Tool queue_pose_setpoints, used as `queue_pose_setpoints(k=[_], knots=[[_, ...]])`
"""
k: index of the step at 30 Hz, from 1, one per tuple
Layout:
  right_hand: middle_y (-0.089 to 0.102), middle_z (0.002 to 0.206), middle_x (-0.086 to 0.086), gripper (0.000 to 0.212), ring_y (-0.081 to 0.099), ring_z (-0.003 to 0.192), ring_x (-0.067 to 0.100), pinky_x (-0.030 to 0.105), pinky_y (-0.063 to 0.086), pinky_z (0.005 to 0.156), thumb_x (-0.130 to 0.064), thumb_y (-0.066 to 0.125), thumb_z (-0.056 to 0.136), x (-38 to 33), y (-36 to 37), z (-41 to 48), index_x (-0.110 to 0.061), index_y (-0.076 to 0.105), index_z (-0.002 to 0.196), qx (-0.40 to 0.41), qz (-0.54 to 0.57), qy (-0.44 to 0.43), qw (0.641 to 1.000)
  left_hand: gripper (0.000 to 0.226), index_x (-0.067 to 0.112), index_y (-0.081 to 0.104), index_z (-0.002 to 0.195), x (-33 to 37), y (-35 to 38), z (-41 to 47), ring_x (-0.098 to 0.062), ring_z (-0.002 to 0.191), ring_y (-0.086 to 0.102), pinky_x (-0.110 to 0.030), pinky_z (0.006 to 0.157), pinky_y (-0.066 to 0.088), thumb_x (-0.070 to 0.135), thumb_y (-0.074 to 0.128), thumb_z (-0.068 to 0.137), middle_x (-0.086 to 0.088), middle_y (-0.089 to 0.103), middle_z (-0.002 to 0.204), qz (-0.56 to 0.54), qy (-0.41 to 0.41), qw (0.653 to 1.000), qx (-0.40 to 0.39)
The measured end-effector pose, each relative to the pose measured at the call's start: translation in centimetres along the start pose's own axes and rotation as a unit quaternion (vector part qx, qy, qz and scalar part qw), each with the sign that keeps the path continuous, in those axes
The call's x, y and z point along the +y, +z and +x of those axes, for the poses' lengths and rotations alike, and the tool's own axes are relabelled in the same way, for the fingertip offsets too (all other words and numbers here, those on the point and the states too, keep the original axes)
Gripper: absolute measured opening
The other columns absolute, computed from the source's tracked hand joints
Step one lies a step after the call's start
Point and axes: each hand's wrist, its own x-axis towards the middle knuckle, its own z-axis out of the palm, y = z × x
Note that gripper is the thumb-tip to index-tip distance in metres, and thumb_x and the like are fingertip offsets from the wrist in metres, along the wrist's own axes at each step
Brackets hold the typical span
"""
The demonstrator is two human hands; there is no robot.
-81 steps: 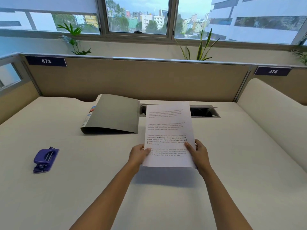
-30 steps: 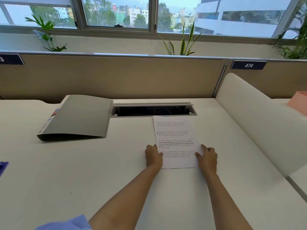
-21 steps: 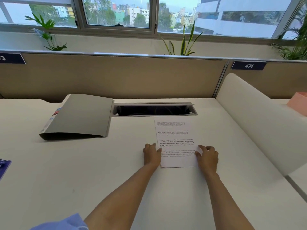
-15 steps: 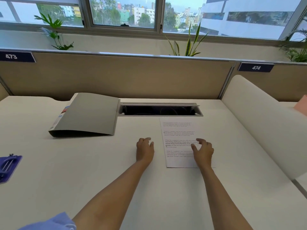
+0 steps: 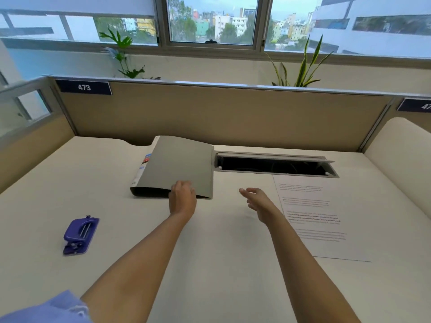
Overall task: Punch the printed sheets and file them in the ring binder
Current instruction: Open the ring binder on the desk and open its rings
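A grey ring binder [image 5: 177,164] lies closed at the back middle of the white desk, spine to the left. My left hand [image 5: 183,199] is at its near edge, fingers curled on the front edge of the cover; the fingertips are hidden. My right hand [image 5: 258,202] hovers above the desk with fingers spread and holds nothing. The printed sheets [image 5: 312,217] lie flat on the desk just right of that hand, apart from it. A purple hole punch [image 5: 80,234] sits at the front left, away from both hands.
An open cable slot [image 5: 272,165] cuts into the desk right of the binder, behind the sheets. A tan partition [image 5: 210,115] closes the back and a curved white divider [image 5: 401,159] the right side. Potted plants stand behind the partition.
Both hands let go of the sheets, which now lie flat on the desk. My left hand moved left and forward to the binder's front edge; my right hand lifted off the paper.
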Motion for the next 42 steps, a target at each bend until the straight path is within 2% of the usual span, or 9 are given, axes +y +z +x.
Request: queue_pose_setpoints(k=[7,12,19,23,26,29,31,36,42], knots=[[0.044,0.14,0.013,0.058,0.044,0.127,0.028,0.042,0.037,0.108,-0.033,0.062,0.088,-1.1,8.2,3.1,-0.006,0.04,0.134,0.023,0.013,0.01,1.0,0.035,0.007,0.052,0.128,-6.6,-4.3,5.4,-0.03,0.119,0.048,-0.038,0.099,0.041,0.016,0.047,0.095,-0.015,0.052,0.13,0.038,-0.019,0.998,0.048],[0.047,0.136,0.013,0.055,0.051,0.111,0.026,0.031,0.041,0.086,-0.03,0.064,0.087,-0.9,12.0,5.3,-0.008,0.042,0.132,0.073,0.021,0.017,0.997,0.036,0.008,0.052,0.128,-10.9,-5.8,9.1,-0.028,0.119,0.048,-0.038,0.097,0.042,0.019,0.049,0.094,-0.013,0.051,0.13,0.029,-0.056,0.996,0.058],[0.049,0.133,0.015,0.056,0.05,0.118,0.033,0.043,0.043,0.1,-0.032,0.066,0.084,-0.1,14.4,7.5,-0.009,0.045,0.131,0.166,-0.012,0.027,0.986,0.042,0.012,0.047,0.132,-14.9,-5.4,12.2,-0.031,0.122,0.047,-0.046,0.098,0.045,0.031,0.048,0.095,-0.013,0.047,0.136,-0.109,-0.147,0.983,0.0],[0.051,0.132,0.014,0.052,0.05,0.119,0.032,0.04,0.044,0.098,-0.024,0.062,0.087,-0.5,14.9,8.4,-0.006,0.044,0.132,0.145,-0.004,0.036,0.989,0.045,0.007,0.047,0.131,-15.5,-4.8,12.7,-0.033,0.116,0.052,-0.037,0.093,0.044,0.035,0.044,0.096,-0.016,0.054,0.131,-0.207,-0.207,0.955,-0.048],[0.056,0.129,0.015,0.044,0.053,0.115,0.032,0.038,0.044,0.096,-0.019,0.059,0.089,-0.6,15.0,8.9,-0.005,0.049,0.129,0.136,-0.023,0.032,0.99,0.048,0.006,0.051,0.128,-15.5,-4.7,13.0,-0.03,0.098,0.052,-0.032,0.083,0.041,0.039,0.04,0.096,-0.017,0.057,0.125,-0.214,-0.217,0.948,-0.095],[0.057,0.127,0.015,0.041,0.054,0.113,0.031,0.038,0.044,0.095,-0.016,0.059,0.089,-0.5,14.9,8.9,-0.008,0.049,0.128,0.142,-0.02,0.025,0.989,0.055,0.006,0.049,0.131,-16.0,-4.7,13.3,-0.027,0.101,0.052,-0.033,0.085,0.043,0.047,0.043,0.094,-0.014,0.056,0.127,-0.248,-0.231,0.932,-0.132],[0.059,0.121,0.017,0.039,0.056,0.104,0.029,0.038,0.045,0.092,-0.014,0.059,0.088,-0.4,14.7,8.6,-0.009,0.05,0.126,0.137,0.002,0.019,0.99,0.057,0.006,0.05,0.131,-16.2,-4.7,13.1,-0.029,0.107,0.054,-0.033,0.086,0.044,0.048,0.043,0.093,-0.014,0.057,0.127,-0.267,-0.231,0.926,-0.132],[0.06,0.105,0.015,0.036,0.058,0.097,0.03,0.044,0.048,0.094,-0.008,0.059,0.088,-0.3,13.9,6.9,-0.01,0.05,0.123,0.134,0.036,0.003,0.99,0.051,0.006,0.055,0.125,-15.9,-4.8,9.9,-0.026,0.09,0.052,-0.029,0.075,0.041,0.045,0.044,0.094,-0.013,0.061,0.11,-0.278,-0.223,0.93,-0.097],[0.059,0.107,0.015,0.036,0.058,0.095,0.029,0.043,0.05,0.091,-0.006,0.058,0.088,0.5,12.3,2.5,-0.012,0.049,0.123,0.123,0.05,-0.006,0.991,0.051,0.008,0.05,0.132,-14.7,-6.4,5.3,-0.023,0.095,0.05,-0.029,0.082,0.042,0.043,0.043,0.095,-0.014,0.058,0.124,-0.294,-0.191,0.933,-0.078]])
